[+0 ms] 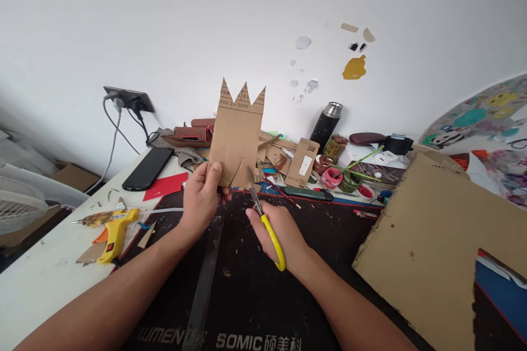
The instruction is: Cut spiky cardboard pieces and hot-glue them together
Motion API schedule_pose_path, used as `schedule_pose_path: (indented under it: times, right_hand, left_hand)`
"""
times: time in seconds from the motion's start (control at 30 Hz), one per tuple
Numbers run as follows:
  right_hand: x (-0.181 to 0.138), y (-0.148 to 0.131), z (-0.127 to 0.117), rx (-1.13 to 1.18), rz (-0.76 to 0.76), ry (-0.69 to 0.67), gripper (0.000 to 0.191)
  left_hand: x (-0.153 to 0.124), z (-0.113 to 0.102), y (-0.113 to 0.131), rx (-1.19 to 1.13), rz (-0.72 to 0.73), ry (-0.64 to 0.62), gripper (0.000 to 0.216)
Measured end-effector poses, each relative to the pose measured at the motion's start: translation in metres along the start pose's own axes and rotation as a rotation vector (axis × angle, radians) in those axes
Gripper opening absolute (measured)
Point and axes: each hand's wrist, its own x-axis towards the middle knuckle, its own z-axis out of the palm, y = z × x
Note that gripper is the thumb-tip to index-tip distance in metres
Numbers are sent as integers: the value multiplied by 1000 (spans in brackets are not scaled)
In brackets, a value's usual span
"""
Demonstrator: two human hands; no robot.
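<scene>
My left hand (202, 193) is closed on the lower left corner of a brown cardboard piece (236, 134), holding it upright above the desk. Its top edge is cut into three pointed spikes. My right hand (280, 233) grips yellow-handled scissors (263, 214), whose blades point up into the bottom edge of the cardboard, where a slanted cut shows. Both hands hover over a black desk mat (247, 296).
A metal ruler (206, 279) lies on the mat below my hands. A yellow glue gun (113, 233), a red paper (165, 185) and a black phone (148, 168) lie at left. A large cardboard sheet (436, 247) covers the right. Paint pots (341, 178) and a flask (326, 123) stand behind.
</scene>
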Motion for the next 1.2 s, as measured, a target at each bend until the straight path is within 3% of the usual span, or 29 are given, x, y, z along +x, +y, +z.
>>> schedule_pose_path:
  times: [0.5, 0.93, 1.07, 1.2]
  right_hand:
    - [2, 7, -6, 299, 72, -98, 39]
    - [0, 3, -17, 299, 12, -184, 72]
    - [0, 5, -12, 360, 79, -155, 68]
    - [-1, 5, -9, 395, 94, -127, 51]
  left_hand:
    - [2, -1, 2, 16, -24, 33, 37]
    - [-1, 1, 7, 31, 40, 35, 41]
    - [-1, 2, 7, 30, 48, 17, 42]
    - [-1, 3, 5, 14, 30, -4, 42]
